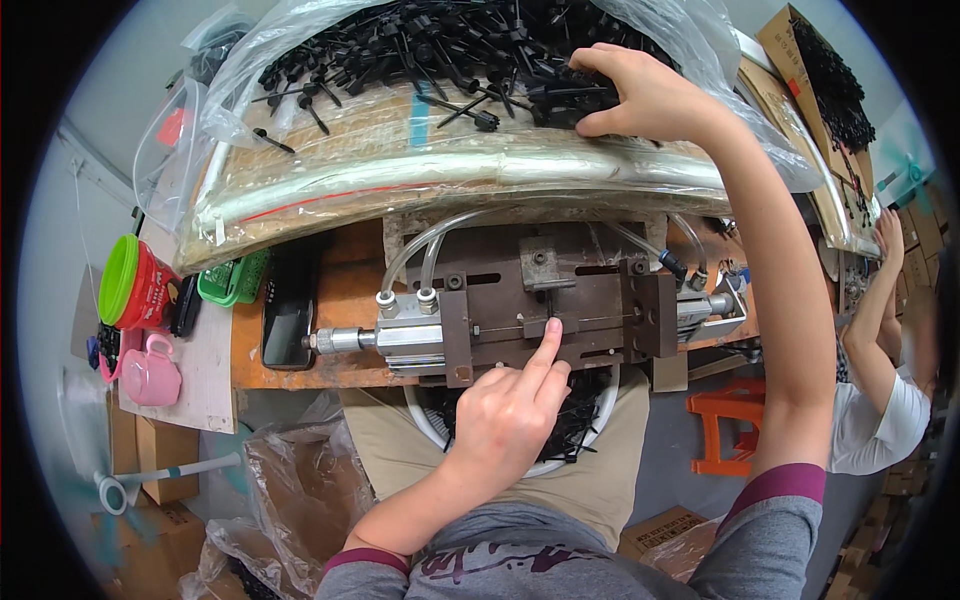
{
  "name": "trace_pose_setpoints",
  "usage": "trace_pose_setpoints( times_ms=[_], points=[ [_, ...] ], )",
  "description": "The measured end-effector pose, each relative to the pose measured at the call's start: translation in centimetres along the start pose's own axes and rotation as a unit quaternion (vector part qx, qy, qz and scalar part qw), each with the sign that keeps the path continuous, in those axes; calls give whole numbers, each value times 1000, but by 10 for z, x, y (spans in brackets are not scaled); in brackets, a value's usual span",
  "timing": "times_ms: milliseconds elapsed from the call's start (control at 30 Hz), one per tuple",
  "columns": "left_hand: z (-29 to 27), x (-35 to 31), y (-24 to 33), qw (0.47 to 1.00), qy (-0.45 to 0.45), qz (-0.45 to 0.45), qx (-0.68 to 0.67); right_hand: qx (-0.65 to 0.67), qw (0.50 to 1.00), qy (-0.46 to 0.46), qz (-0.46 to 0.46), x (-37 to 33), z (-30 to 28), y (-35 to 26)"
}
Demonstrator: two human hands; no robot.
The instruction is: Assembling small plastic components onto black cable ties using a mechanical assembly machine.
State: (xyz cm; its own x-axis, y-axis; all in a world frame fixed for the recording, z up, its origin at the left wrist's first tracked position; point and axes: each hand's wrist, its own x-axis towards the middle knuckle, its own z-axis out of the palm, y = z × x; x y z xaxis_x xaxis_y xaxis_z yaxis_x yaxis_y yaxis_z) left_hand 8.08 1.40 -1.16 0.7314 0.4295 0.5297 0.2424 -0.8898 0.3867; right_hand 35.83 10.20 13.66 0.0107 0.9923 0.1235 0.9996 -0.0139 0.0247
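My left hand reaches over the near edge of a brown metal fixture, its index finger stretched out and the other fingers curled. That fingertip touches the middle of the fixture, at a small dark part below a bolted metal block; the finger partly hides it. Farther off, my right hand is at the right side of a heap of black plastic parts with thin stems. Its thumb and fingers are spread apart around the edge of the heap, with nothing visibly gripped. Silver air cylinders flank the fixture.
A plastic-lined tray rim borders the heap. Left are a black phone, green basket, red tub and pink cup. A white basin rests on my lap. Right are an orange stool and another person.
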Motion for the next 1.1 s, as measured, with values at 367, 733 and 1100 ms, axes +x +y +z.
trace_pose_setpoints(
  times_ms=[367,733,1100],
  points=[
    [-3,2,0,1000,-2,3,1,66,994,66,-49,-9,3,-16],
    [-21,-6,-1,996,-42,14,-79,291,934,198,53,-24,-16,22],
    [-54,18,-1,966,149,-46,-205,693,706,108,92,-127,19,-71]
  ],
)
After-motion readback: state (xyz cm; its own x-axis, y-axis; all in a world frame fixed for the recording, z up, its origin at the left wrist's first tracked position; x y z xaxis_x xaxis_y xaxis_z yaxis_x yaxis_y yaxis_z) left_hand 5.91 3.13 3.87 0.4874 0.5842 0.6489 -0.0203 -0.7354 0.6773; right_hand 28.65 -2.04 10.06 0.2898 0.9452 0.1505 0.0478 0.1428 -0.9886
